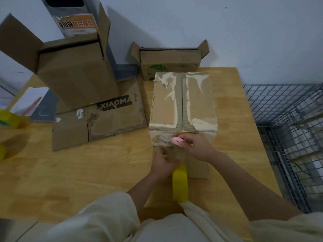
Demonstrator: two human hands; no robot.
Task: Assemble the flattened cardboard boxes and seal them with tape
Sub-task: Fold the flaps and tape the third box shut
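Currently the box sits flaps-closed on the tabletop, left hand gripping the yellow tape roll to keep the strip taut, right hand pinching a pink cutter at the near face, apparently to sever the tape.

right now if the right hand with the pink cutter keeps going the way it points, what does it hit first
The right hand points its pink cutter leftward along the box's near face. First in line seems to be the shipping label, though depth is unclear.
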